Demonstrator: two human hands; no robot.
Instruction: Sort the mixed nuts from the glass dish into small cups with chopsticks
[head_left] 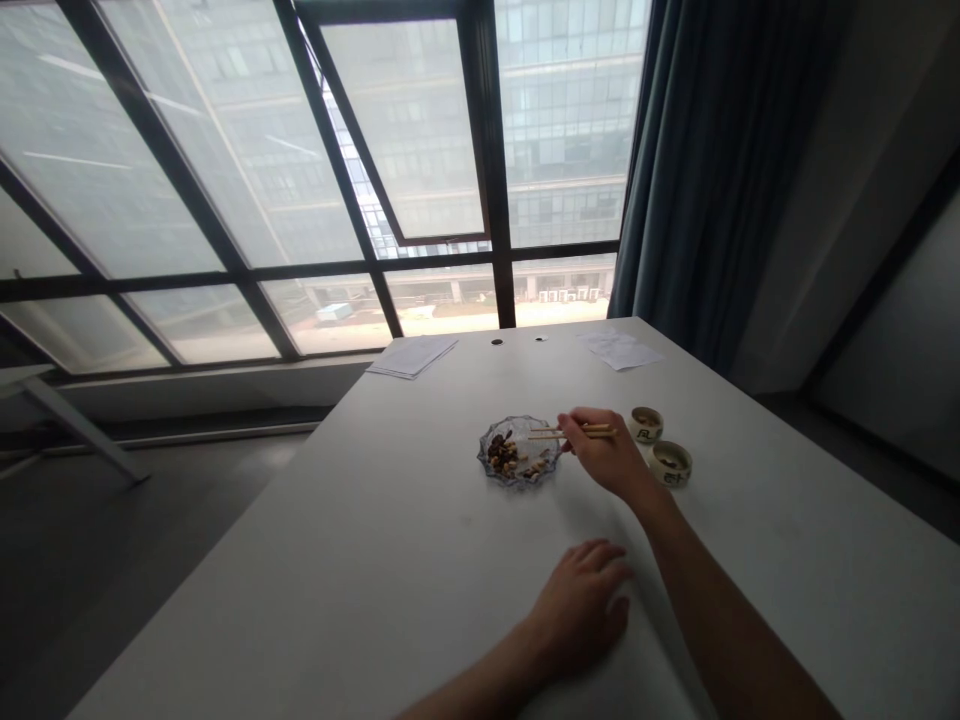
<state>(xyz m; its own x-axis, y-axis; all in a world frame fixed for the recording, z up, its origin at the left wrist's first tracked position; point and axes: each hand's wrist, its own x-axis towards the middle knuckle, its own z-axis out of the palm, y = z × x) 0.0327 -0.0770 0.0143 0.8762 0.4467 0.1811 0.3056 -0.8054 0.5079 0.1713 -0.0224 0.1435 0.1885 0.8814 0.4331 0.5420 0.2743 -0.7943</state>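
My right hand (598, 445) is closed around a pair of wooden chopsticks (546, 436). Their tips hover over the right part of a clear glass dish with a scalloped rim (523, 484). Inside the dish, dark and pale small pieces (504, 455) lie mostly to the left, with a few at the lower right; I cannot make out their kind. No piece shows between the chopstick tips. Nearer to me, my left hand (581, 605) rests on the table with loosely bent, parted fingers, holding nothing.
Two small ceramic cups with dark characters, one farther back (646, 425) and one nearer (670, 465), stand right of my right hand, with something inside each. Papers lie at the far left (412, 356) and far right (621, 350) of the white table (360, 560). Windows and a curtain (697, 180) are behind.
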